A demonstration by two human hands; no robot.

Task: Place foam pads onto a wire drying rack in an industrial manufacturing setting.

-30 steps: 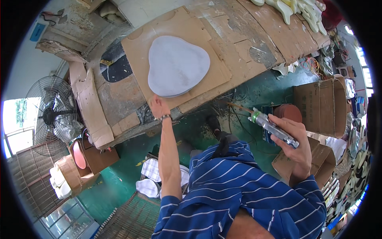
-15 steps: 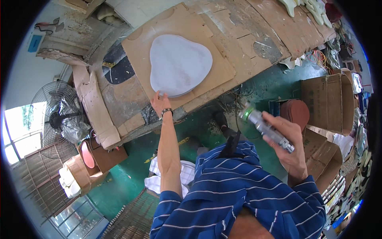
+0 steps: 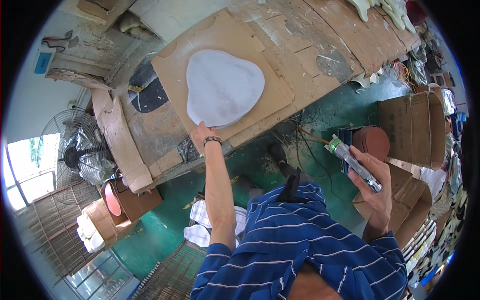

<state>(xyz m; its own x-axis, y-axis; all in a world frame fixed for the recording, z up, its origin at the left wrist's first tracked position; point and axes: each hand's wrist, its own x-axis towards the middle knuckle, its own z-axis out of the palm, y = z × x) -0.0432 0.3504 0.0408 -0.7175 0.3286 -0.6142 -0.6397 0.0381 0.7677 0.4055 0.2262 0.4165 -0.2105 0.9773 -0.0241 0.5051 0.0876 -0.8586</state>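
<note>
A pale grey-white, rounded three-lobed panel lies flat on a cardboard sheet on the workbench. My left hand is at its near left corner, fingers bent and pinching its edge; the underside of that grip is hidden. Off the bench to the right, my right hand is wrapped round a hand-held air tool, a silvery cylinder with a green ring near its far end. An orange-brown hose runs to that end. The tool is tilted and apart from the panel.
Brownish-red round discs are stacked right of the tool, beside open cardboard boxes. A standing fan is at the left. Dark cables hang under the bench edge. White moulded pieces lie at the far right.
My right hand has carried the air tool a little right and nearer to me, and its hose now shows. The left hand's fingers are drawn closer together at the panel's corner.
</note>
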